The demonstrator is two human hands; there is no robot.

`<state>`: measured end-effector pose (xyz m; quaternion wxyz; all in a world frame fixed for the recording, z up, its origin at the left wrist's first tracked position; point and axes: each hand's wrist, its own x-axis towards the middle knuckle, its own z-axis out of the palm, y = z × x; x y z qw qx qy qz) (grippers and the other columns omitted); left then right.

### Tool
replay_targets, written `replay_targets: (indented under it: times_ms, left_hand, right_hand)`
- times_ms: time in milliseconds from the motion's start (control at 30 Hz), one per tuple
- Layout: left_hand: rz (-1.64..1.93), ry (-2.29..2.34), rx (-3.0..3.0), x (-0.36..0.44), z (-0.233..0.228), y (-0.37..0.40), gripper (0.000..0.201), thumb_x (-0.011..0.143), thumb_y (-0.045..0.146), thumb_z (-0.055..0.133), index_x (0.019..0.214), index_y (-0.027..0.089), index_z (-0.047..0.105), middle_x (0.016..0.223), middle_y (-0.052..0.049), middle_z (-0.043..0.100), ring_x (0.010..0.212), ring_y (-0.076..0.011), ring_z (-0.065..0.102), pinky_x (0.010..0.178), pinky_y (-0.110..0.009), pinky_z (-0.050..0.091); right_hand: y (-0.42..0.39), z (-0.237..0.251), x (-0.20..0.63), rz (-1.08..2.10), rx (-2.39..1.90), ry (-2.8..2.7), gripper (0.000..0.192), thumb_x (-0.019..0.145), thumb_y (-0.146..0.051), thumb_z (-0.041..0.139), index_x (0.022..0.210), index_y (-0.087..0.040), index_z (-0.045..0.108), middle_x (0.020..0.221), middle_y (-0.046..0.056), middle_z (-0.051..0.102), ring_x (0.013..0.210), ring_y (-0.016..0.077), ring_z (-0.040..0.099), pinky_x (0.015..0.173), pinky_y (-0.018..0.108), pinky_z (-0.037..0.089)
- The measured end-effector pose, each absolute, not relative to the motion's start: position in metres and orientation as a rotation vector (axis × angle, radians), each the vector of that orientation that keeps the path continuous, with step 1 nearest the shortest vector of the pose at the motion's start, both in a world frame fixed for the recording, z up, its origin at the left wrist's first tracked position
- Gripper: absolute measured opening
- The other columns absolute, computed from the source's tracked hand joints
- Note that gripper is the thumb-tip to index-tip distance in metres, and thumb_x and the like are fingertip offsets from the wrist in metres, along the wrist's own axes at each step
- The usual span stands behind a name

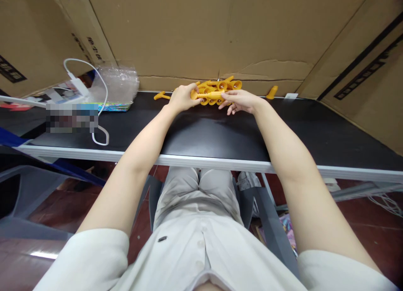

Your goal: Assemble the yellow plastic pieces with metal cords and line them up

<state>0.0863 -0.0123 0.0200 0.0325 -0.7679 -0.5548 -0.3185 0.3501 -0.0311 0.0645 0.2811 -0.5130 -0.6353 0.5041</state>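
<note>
Near the back of the black table, my left hand (183, 97) is closed around the flared left end of a long yellow plastic piece (210, 95). At its narrower right end, my right hand (239, 100) pinches it between thumb and index finger, the other fingers loosely spread below. The piece lies level between the two hands. Just behind it is a pile of similar yellow trumpet-shaped pieces (235, 85), several with round open mouths facing me. Parts of the pile are hidden by my hands. Left of my left hand rests a yellow branched piece (161, 95).
At the right back stands a small yellow cone-like piece (272, 92), beside a white tab (291, 96). Clear plastic bags (115, 83), colourful packets (115, 107) and a white cable (106, 89) lie on the left. Cardboard walls (201, 35) enclose the table (214, 136).
</note>
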Motion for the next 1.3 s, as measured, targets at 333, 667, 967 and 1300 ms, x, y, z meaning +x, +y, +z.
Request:
replay_targets:
  times_ms: [333,667,967,1300]
  left_hand:
    - [-1.004,-1.691,-2.402,0.085,0.019,-0.011,0.035,0.087,0.037,0.082,0.118,0.024,0.075,0.096,-0.007,0.075,0.101,-0.0296,0.070,0.098,-0.040,0.053]
    - [-1.020,-1.644,-2.411,0.086,0.020,-0.012,0.033,0.086,0.038,0.081,0.115,0.024,0.075,0.094,-0.006,0.075,0.098,-0.0279,0.069,0.095,-0.039,0.053]
    - [-0.971,-1.693,-2.387,0.088,0.021,-0.015,0.035,0.088,0.039,0.081,0.119,0.023,0.075,0.096,-0.006,0.075,0.099,-0.0276,0.069,0.097,-0.038,0.053]
    - [-0.899,-1.756,-2.376,0.091,0.026,-0.022,0.036,0.091,0.039,0.079,0.123,0.024,0.074,0.103,-0.006,0.077,0.108,-0.0297,0.071,0.100,-0.038,0.053]
  right_hand:
    - [-0.028,0.062,0.352,1.197,-1.248,-1.706,0.036,0.087,-0.017,0.097,0.104,-0.018,0.065,0.072,-0.003,0.071,0.052,0.0099,0.067,0.050,0.018,0.053]
    - [-0.030,0.061,0.348,1.164,-1.247,-1.710,0.039,0.102,-0.045,0.083,0.081,-0.017,0.065,0.071,0.006,0.075,0.049,0.0075,0.062,0.045,0.016,0.046]
    - [-0.027,0.059,0.348,1.198,-1.256,-1.702,0.043,0.096,-0.058,0.086,0.096,-0.018,0.070,0.072,0.006,0.077,0.049,0.0109,0.063,0.044,0.020,0.046]
    - [-0.023,0.055,0.345,1.245,-1.276,-1.620,0.038,0.106,-0.054,0.075,0.103,-0.016,0.072,0.077,0.009,0.079,0.047,0.0129,0.065,0.045,0.021,0.046]
